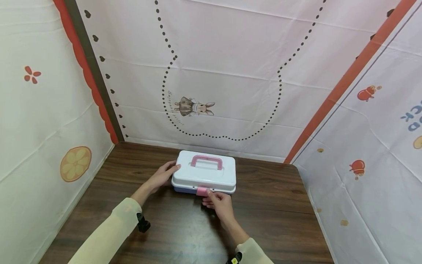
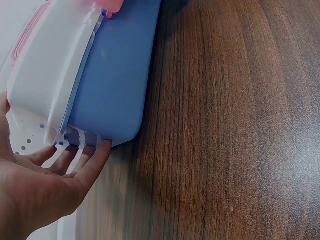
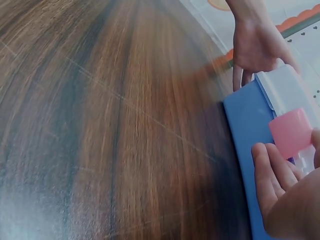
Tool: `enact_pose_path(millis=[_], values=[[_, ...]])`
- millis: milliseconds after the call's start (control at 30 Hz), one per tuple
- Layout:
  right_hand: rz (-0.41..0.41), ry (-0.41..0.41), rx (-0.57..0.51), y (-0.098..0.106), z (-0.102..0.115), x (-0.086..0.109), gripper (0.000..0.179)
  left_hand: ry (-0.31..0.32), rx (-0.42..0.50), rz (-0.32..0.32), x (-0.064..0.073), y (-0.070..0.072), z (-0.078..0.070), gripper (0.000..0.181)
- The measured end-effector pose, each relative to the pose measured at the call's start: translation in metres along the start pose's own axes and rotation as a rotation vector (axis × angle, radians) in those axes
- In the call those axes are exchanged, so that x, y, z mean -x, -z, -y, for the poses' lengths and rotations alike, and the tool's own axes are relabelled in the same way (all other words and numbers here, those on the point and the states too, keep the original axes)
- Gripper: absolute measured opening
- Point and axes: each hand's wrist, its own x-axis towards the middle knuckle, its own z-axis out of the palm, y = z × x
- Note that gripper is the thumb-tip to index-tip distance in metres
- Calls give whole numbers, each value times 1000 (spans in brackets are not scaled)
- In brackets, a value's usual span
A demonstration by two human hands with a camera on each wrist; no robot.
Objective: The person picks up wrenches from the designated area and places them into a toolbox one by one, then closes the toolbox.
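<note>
A plastic storage box (image 1: 205, 177) with a white lid and a blue base (image 2: 117, 75) sits on the table, its lid down. My left hand (image 1: 161, 178) holds the box's left end, thumb on the lid and fingers against the side. At the middle of the front is a pink latch (image 1: 201, 191). My right hand (image 1: 222, 206) pinches this latch at its right part, with the thumb on it and fingertips close below its lower edge. The pink carrying handle (image 1: 207, 158) on the lid is untouched.
The dark wooden table (image 1: 267, 209) reaches out on both sides of the box and in front of it. White printed cloth (image 1: 224, 88) hangs just behind the box, and more cloth walls stand at the left and right table edges.
</note>
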Motion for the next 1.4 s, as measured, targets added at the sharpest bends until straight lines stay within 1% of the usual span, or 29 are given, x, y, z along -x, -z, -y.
enact_pose_path(millis=[167, 367, 567, 667, 733, 800, 900, 1033, 1133, 1267, 1400], values=[[-66, -14, 34, -5, 3, 0, 50, -4, 8, 5, -1, 0, 1, 90], [-111, -29, 98, -8, 2, -2, 53, 0, 9, -3, -1, 0, 2, 92], [-154, 24, 208, -9, -2, -3, 57, 2, -7, -13, -1, -2, 0, 96], [-162, 21, 253, -10, -3, -2, 60, 1, -23, -22, -1, -2, 0, 96], [-151, 7, 258, -10, -4, -2, 62, -4, -38, -27, 0, -3, 0, 97], [-128, -18, 244, -10, -5, -2, 67, -9, -51, -33, 1, -2, 0, 97], [-74, -76, 185, -8, -3, -4, 71, -15, -54, -42, 1, -2, 0, 96], [7, -149, 124, -4, 2, -5, 72, -15, -47, -50, 1, -2, 1, 93], [57, -179, 93, -2, 5, -5, 71, -9, -49, -57, 0, -2, 2, 93], [97, -218, 14, 0, 5, -6, 70, 3, -49, -64, -4, -2, 2, 94], [116, -251, -84, 0, 4, -9, 69, 6, 4, -42, -9, -1, 2, 96]])
